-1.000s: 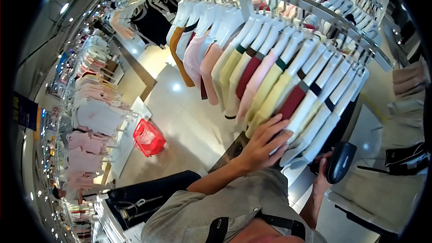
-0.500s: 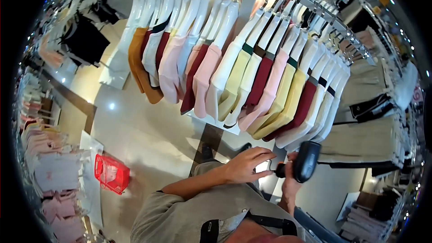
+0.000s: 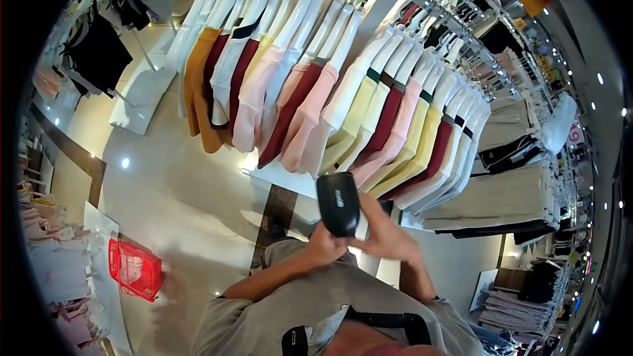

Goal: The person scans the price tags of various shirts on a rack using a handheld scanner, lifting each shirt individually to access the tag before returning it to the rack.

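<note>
A black handheld device with a rounded head (image 3: 338, 204) stands out in front of my chest, below the hanging garments. My left hand (image 3: 325, 246) is closed around its lower end. Beside its right edge is my right hand (image 3: 384, 229), with thumb and fingers apart; the fingertips are partly hidden behind the device. Above both hands hang shirts on white hangers, among them a brown one (image 3: 206, 118), a dark red one (image 3: 290, 118) and a pink one (image 3: 313, 122).
A metal rail (image 3: 428, 1) carries the hangers. Light trousers (image 3: 491, 204) hang at the right. A red basket (image 3: 135, 270) with something pink inside stands on the floor at lower left. Dark garments (image 3: 99, 56) hang at upper left, and folded clothes (image 3: 517, 306) lie at lower right.
The device has moved left and up, from my right hand to my left, which has closed around its lower end. My right hand has opened beside it. The camera view has shifted.
</note>
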Available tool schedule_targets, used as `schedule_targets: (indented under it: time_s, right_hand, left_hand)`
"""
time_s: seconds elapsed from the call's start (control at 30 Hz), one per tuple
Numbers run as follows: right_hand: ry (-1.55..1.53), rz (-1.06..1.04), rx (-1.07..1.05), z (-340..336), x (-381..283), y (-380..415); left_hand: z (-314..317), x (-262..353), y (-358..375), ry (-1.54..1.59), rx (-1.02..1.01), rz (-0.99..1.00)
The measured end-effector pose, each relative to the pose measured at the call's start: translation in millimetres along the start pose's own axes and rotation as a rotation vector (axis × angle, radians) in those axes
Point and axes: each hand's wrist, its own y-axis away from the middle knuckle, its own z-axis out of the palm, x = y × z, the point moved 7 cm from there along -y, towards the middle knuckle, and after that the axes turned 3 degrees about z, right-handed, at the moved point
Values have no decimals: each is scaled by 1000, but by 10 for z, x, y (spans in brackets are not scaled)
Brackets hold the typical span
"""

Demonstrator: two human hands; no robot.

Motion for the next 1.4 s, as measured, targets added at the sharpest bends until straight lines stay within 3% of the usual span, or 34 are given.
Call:
schedule_targets:
  time_s: [0.03, 0.1, 0.17, 0.2, 0.27, 0.47, 0.57, 0.7, 0.87, 0.9, 0.97, 1.07, 1.2, 1.23, 1.3, 1.33, 1.4]
  right_hand:
    - [32, -12, -74, -103, 23, -45]
    - [251, -43, 25, -435, -151, -238]
    - [237, -57, 260, -729, -226, -477]
    - [125, 6, 329, -832, -306, -639]
    - [279, -62, 466, -995, -310, -948]
    - [669, -71, 655, -1235, -221, -1402]
    - [591, 38, 706, -1336, -137, -1427]
    - [710, 47, 770, -1324, -63, -1366]
    - [557, 176, 572, -1167, -12, -1442]
    - [472, 203, 576, -1148, 19, -1434]
    - [467, 64, 729, -1137, 127, -1409]
    - [202, 112, 790, -1128, 379, -1376]
    - [199, 72, 803, -1120, 793, -1550]
    - [101, 128, 699, -1110, 565, -1520]
    - [124, 41, 772, -1129, 444, -1495]
    - [289, 7, 884, -1145, 292, -1419]
    - [237, 103, 872, -1284, 73, -1385]
  left_hand:
    - [-59, 212, -25, -380, -15, 297]
    - [-152, 149, 14, -288, -14, 255]
    - [-222, 265, 28, -329, 51, 342]
    - [-259, 235, 39, -321, 57, 280]
    - [-292, 235, 61, -294, 56, 219]
    - [-356, 265, 131, -298, 63, 286]
    - [-388, 243, 154, -326, 64, 289]
    - [-415, 229, 151, -336, 73, 285]
    - [-405, 135, 83, -302, 63, 286]
    - [-405, 129, 60, -287, 60, 291]
    - [-395, 183, 29, -278, 33, 286]
    - [-381, 226, -8, -279, 12, 267]
    - [-357, 218, -28, -279, -12, 273]
    - [-353, 221, -26, -251, -14, 264]
    - [-358, 230, -2, -198, -13, 245]
    - [-375, 147, 8, -195, -30, 224]
    - [-401, 114, 5, -248, 3, 281]
